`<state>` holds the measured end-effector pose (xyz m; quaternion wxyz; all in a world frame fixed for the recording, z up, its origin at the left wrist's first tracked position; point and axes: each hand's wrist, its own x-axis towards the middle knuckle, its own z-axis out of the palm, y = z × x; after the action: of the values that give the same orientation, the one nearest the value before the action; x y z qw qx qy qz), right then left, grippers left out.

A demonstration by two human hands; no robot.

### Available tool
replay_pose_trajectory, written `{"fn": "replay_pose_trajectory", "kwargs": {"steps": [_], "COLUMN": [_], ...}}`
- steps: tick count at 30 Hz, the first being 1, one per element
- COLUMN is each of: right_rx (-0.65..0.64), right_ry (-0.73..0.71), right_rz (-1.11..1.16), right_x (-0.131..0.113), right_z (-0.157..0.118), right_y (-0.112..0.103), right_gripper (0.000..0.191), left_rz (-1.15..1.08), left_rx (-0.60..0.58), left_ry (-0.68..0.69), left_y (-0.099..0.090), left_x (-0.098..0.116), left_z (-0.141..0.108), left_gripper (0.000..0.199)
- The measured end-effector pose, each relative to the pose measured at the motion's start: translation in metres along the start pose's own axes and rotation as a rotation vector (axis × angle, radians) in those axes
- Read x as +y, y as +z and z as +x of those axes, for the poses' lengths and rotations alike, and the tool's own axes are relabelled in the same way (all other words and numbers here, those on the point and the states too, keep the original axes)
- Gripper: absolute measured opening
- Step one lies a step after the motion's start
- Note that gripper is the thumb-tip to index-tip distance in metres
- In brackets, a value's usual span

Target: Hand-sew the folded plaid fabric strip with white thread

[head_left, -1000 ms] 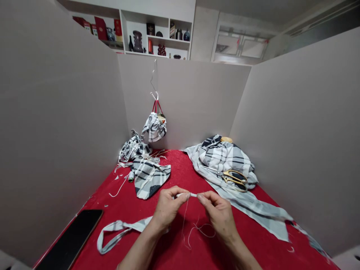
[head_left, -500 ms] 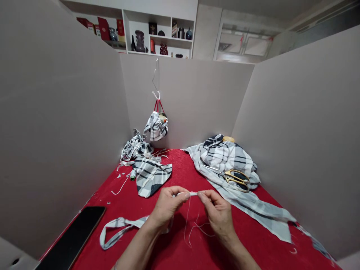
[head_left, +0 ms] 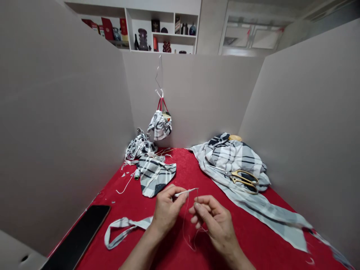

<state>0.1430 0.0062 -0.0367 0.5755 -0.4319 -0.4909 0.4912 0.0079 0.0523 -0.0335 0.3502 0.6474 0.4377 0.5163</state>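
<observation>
My left hand [head_left: 168, 208] pinches a narrow white fabric strip [head_left: 181, 194] between thumb and forefinger, its thin end pointing right. Just right of it, the thumb and forefinger of my right hand [head_left: 212, 217] are closed on a thin upright needle [head_left: 197, 195], whose top is at the strip's end. Pale thread [head_left: 183, 228] hangs in loose loops below and between both hands. Behind my left wrist lies a looped grey-and-white fabric band [head_left: 114, 225]; whether it joins the pinched strip is hidden.
A phone [head_left: 80, 234] lies at the left edge. Gold-handled scissors [head_left: 244, 179] rest on heaped plaid cloth [head_left: 233, 155] at right. At left are a plaid piece [head_left: 157, 176], a thread spool [head_left: 137, 174] and scraps [head_left: 140, 146]. A plaid pouch [head_left: 160, 125] hangs on the back panel.
My right hand has let go of the strip's end, moved slightly down, and now holds the needle upright. The strip's free end tilts up in my left hand.
</observation>
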Motion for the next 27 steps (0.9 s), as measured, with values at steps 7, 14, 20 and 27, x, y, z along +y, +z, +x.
{"fn": "replay_pose_trajectory", "kwargs": {"steps": [7, 14, 20, 27], "right_rx": [-0.002, -0.03, 0.027, 0.039], "right_ry": [-0.095, -0.139, -0.201, -0.219], "right_rz": [-0.091, -0.2, -0.25, -0.252], "right_x": [0.015, 0.012, 0.014, 0.016], "right_z": [0.003, -0.002, -0.003, -0.005], "right_y": [-0.006, -0.005, -0.006, -0.006], "right_gripper": [0.025, 0.023, 0.022, 0.019], "left_rz": [-0.085, -0.091, -0.084, -0.081], "left_rx": [-0.024, -0.05, -0.072, -0.082], "left_ry": [-0.089, -0.09, -0.082, -0.093], "left_y": [-0.002, -0.002, -0.004, -0.004], "left_x": [0.004, 0.005, 0.006, 0.006], "left_z": [0.001, 0.001, 0.001, 0.0], "left_gripper": [0.014, 0.015, 0.015, 0.015]}}
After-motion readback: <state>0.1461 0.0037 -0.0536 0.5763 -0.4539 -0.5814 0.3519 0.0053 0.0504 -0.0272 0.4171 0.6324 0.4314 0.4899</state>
